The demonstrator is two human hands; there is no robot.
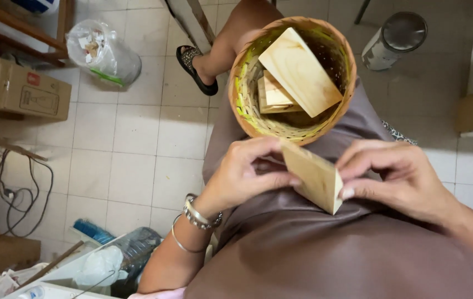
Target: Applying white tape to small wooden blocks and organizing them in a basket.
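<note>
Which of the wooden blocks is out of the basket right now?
The pale wooden block held between the left hand and right hand; the other blocks lie inside the woven basket.

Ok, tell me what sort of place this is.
Probably a cluttered home workroom or storage corner: pale tiled floor, brown cardboard boxes against the wall, black cables trailing, and a round woven basket of pale wooden blocks on the person's lap.
</note>
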